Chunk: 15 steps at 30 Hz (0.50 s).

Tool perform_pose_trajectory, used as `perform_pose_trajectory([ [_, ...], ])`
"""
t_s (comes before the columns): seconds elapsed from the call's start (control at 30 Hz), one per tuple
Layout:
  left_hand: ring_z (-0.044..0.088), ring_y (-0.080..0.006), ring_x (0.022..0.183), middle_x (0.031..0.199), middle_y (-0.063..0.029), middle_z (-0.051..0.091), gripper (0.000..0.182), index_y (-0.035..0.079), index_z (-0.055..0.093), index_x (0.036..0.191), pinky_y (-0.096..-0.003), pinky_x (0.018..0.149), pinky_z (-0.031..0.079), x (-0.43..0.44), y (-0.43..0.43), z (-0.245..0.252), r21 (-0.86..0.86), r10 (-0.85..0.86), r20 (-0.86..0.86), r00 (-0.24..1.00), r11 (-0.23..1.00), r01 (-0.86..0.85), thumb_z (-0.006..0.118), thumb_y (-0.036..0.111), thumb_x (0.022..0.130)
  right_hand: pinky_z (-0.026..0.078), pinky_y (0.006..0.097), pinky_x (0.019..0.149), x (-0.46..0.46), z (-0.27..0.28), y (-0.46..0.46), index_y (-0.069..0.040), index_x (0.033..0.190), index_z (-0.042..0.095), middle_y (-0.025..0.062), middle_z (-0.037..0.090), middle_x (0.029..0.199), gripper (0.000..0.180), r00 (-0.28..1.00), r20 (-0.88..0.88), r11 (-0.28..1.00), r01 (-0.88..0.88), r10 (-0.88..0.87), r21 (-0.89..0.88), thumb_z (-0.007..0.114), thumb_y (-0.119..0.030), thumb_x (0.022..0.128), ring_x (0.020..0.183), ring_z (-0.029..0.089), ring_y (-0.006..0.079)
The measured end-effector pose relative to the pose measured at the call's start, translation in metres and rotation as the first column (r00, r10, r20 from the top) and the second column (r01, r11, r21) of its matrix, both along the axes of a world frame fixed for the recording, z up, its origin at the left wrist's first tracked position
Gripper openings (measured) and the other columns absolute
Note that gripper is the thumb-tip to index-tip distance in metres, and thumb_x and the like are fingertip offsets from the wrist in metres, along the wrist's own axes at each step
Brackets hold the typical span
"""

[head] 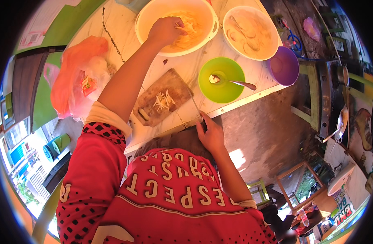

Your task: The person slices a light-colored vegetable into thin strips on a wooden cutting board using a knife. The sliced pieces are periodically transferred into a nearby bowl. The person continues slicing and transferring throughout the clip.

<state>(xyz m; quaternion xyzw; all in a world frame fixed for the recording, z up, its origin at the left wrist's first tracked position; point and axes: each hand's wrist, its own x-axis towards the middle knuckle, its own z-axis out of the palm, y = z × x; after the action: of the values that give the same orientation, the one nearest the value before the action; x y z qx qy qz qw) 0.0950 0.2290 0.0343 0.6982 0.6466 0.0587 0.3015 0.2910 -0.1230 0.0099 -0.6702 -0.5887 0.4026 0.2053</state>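
My left hand [167, 31] reaches over a large white plastic basin [215, 26], its fingers closed around a few thin pale strips. More cut strips [192, 26] lie in the basin below it. Low at the table edge, my right hand [211, 132] grips a knife [195, 102] by its handle, the blade pointing away from me along the right side of a wooden cutting board [171, 82]. On the board rests a small pile of pale julienned strips [164, 101], close to its handle slot. What vegetable or fruit they are cut from cannot be told.
Right of the board stands a green bowl [220, 91] with a metal spoon [243, 84]. Behind it are a white bowl of powder [256, 27] with a spoon and a purple container [283, 67] near the table edge. Plastic bags [79, 79] lie at left.
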Motion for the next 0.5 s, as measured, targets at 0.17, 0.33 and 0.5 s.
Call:
perform_pose_trajectory([
  [0.17, 0.076, -0.0247, 0.089, 0.104, -0.0092, 0.081, 0.032, 0.013, 0.08, 0.114, -0.0413, 0.08, 0.059, -0.026, -0.023, 0.014, 0.146, 0.026, 0.041, 0.999, 0.989, -0.032, 0.075, 0.04, 0.097, 0.06, 0.0467, 0.083, -0.004, -0.001, 0.01, -0.008, 0.136, 0.067, 0.0213, 0.077, 0.111, 0.041, 0.998, -0.004, 0.998, -0.061, 0.061, 0.028, 0.072, -0.021, 0.098, 0.095, 0.075, 0.0415],
  [0.33, 0.076, -0.0267, 0.088, 0.1, -0.0093, 0.081, 0.028, 0.015, 0.08, 0.119, -0.041, 0.081, 0.06, -0.057, -0.033, -0.009, 0.371, -0.008, 0.115, 0.993, 0.928, -0.035, 0.067, 0.035, 0.103, 0.059, 0.0482, 0.078, -0.008, 0.005, 0.014, -0.009, 0.137, 0.067, 0.0222, 0.077, 0.101, 0.041, 0.996, 0.009, 0.996, -0.093, 0.093, 0.011, 0.071, -0.024, 0.099, 0.088, 0.075, 0.0422],
  [0.5, 0.076, -0.0271, 0.085, 0.097, -0.0053, 0.081, 0.027, 0.017, 0.08, 0.119, -0.042, 0.078, 0.06, -0.07, -0.038, -0.007, 0.429, -0.033, 0.061, 0.998, 0.903, 0.004, 0.065, 0.033, 0.104, 0.059, 0.0486, 0.078, -0.01, 0.004, 0.013, -0.009, 0.138, 0.066, 0.0233, 0.077, 0.102, 0.042, 0.992, 0.032, 0.992, -0.122, 0.123, -0.01, 0.071, -0.025, 0.099, 0.088, 0.074, 0.0428],
])
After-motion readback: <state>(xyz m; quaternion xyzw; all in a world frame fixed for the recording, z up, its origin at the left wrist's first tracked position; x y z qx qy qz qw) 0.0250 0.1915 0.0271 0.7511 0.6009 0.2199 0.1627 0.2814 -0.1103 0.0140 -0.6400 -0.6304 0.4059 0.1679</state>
